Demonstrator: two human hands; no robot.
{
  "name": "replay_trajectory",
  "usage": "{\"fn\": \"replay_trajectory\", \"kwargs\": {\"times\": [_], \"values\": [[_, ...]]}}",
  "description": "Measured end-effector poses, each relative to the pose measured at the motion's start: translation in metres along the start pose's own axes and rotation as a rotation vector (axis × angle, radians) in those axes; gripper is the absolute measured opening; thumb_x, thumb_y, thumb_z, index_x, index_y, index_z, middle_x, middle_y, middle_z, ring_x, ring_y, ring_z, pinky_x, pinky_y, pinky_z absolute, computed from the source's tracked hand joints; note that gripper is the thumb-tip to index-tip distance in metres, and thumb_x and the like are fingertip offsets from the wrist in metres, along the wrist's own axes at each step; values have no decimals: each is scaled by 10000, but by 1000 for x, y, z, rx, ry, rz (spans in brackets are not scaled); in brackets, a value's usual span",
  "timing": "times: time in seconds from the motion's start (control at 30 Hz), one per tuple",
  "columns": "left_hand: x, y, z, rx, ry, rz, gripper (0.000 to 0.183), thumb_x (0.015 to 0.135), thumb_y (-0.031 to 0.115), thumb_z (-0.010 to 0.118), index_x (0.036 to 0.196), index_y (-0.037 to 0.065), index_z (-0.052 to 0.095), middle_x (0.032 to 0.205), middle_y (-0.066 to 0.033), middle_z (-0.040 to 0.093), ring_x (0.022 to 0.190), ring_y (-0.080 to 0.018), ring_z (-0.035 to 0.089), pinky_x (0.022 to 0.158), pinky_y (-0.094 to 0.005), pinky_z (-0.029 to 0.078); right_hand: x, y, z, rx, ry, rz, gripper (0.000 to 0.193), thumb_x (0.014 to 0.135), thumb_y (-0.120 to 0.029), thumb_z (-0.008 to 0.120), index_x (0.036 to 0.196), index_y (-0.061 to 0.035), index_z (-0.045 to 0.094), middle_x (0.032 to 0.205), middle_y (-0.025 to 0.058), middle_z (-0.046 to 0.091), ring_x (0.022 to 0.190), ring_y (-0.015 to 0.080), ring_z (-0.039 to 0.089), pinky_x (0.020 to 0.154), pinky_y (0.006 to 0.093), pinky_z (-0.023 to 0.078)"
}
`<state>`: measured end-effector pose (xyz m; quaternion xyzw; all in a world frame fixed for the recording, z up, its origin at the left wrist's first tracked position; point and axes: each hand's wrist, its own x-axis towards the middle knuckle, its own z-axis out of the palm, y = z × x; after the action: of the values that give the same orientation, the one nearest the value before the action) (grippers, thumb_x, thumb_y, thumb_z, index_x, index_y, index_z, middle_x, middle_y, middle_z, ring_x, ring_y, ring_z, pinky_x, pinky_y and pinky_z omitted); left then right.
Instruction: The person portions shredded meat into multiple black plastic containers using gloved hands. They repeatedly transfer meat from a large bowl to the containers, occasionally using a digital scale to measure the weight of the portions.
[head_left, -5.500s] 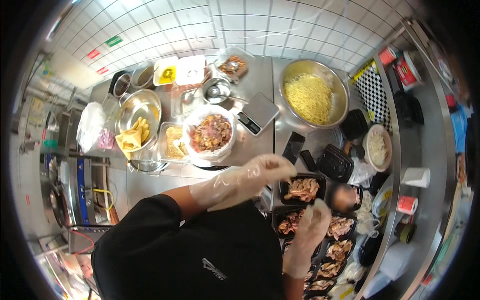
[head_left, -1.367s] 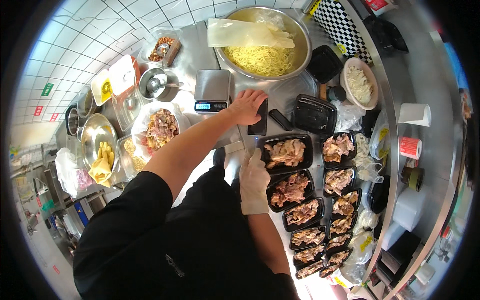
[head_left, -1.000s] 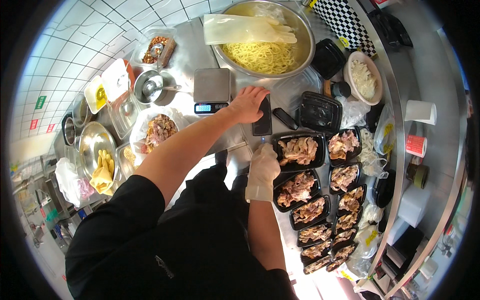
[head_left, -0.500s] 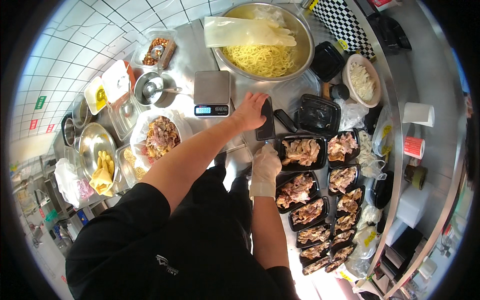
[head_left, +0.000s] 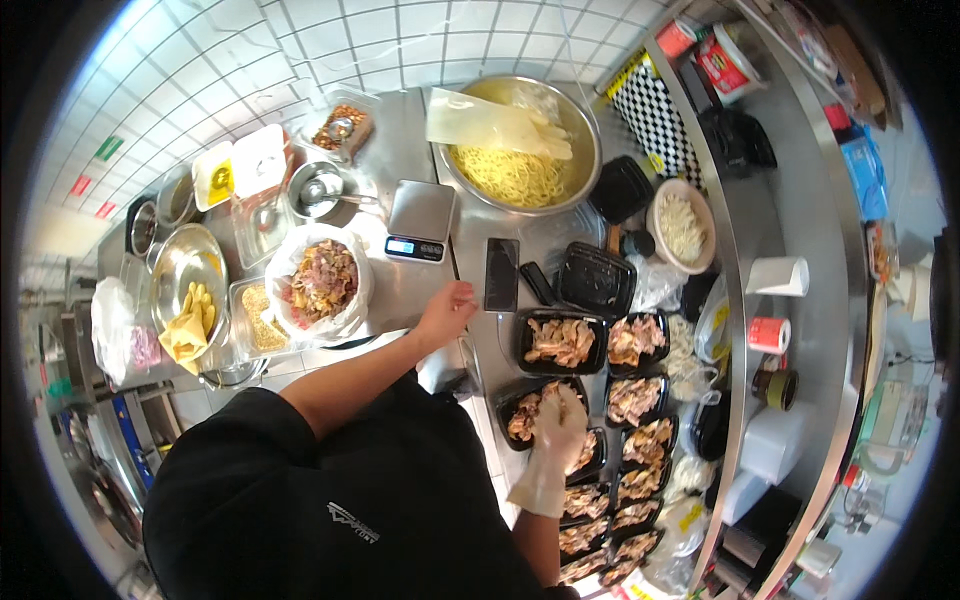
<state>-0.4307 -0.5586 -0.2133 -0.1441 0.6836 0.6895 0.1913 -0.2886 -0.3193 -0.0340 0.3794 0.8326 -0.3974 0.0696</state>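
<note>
Lying on the counter (head_left: 395, 290), nearer than the noodle bowl (head_left: 582, 155), a black tray (head_left: 506, 408) of meat (head_left: 521, 420) sits partly under the gloved right hand (head_left: 560, 425) — fingers bent downward, hold hidden. The bare left hand (head_left: 448, 313) — fingers curled, contents unclear — is near the phone (head_left: 502, 275).

left forearm (head_left: 365, 372), bare along its visible length, slants forward and to the right; the ungloved left hand (head_left: 446, 314) has its fingers (head_left: 460, 293) loosely bent. right forearm (head_left: 537, 546) reaches forward; the gloved right hand (head_left: 560, 424) points its fingertips forward, their grip unclear.
</note>
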Motion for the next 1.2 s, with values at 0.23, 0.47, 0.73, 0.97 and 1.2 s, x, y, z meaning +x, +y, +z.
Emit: {"fn": "replay_trajectory", "kwargs": {"times": [0.23,0.47,0.73,0.97,1.2], "values": [[59,111,12,-823,226,-219,549,1075,191,635,1570,70,431,1379,-119,617,1138,-244,677,938,-428,644,24,58,-69,394,73,1,386,1031,-121,689,1382,39,683,1120,77,715,772,102,634,646,249,530],[150,154,-15,-639,184,-22,572,1082,15,484,1612,205,384,1541,-91,537,1230,-298,653,950,-529,668,26,55,-85,165,14,-385,348,1055,-129,684,1349,58,692,1002,91,740,789,124,667,697,276,555],[183,186,30,-477,-73,-105,710,1060,-64,464,1712,87,228,1680,-140,427,1305,-303,675,1054,-479,634,20,85,-81,-85,53,-513,351,1025,-204,690,1214,83,761,1213,280,775,1134,405,756,987,470,611],[169,109,89,181,229,158,651,977,168,730,1577,80,493,1525,-182,644,1242,-346,711,1004,-465,586,-3,26,-54,40,-87,-428,370,1081,-173,666,1336,92,704,1165,207,759,949,257,723,817,353,592],[40,56,129,195,-13,84,414,877,254,811,1185,17,669,1124,-226,707,1100,-416,702,955,-500,566,7,15,-43,-108,-9,-477,299,1026,-93,679,1248,98,738,1127,220,769,962,277,726,868,363,572]]}}
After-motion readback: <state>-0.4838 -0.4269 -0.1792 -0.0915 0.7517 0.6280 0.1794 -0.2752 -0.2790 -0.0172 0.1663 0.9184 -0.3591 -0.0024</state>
